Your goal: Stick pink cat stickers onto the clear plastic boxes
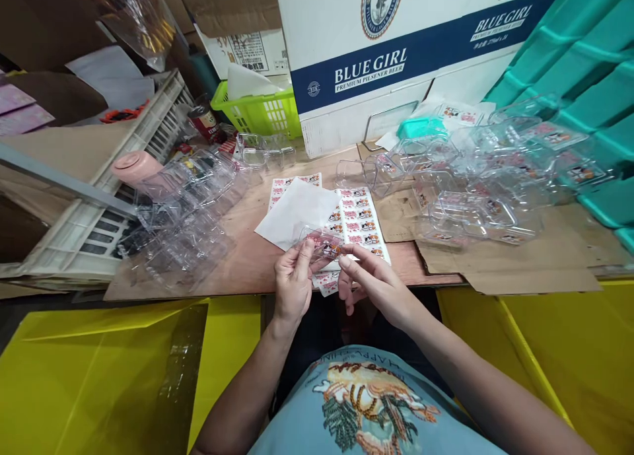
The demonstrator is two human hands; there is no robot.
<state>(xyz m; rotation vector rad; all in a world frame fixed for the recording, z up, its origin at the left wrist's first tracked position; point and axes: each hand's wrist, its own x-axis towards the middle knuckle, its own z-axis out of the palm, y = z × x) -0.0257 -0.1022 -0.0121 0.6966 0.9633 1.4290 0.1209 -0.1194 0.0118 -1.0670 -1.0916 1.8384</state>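
A clear plastic box (310, 234) with a pink cat sticker (327, 247) on it is pinched in my left hand (293, 277), thumb on top. My right hand (369, 277) is at the box's right end, fingers partly curled and apart, the index fingertip near the sticker. Whether that fingertip presses on the box is hard to tell. Beneath and behind the hands lie sticker sheets (365, 220) printed with cats and pink lettering. A white backing paper (296, 210) overlaps them at an angle.
Clear boxes without visible stickers (188, 244) pile up on the left; stickered clear boxes (475, 210) crowd the right over cardboard. Behind stand a white beer carton (356, 111), a lime basket (267, 111) and a pink bottle (136, 169). Teal bins (584, 78) rise at far right.
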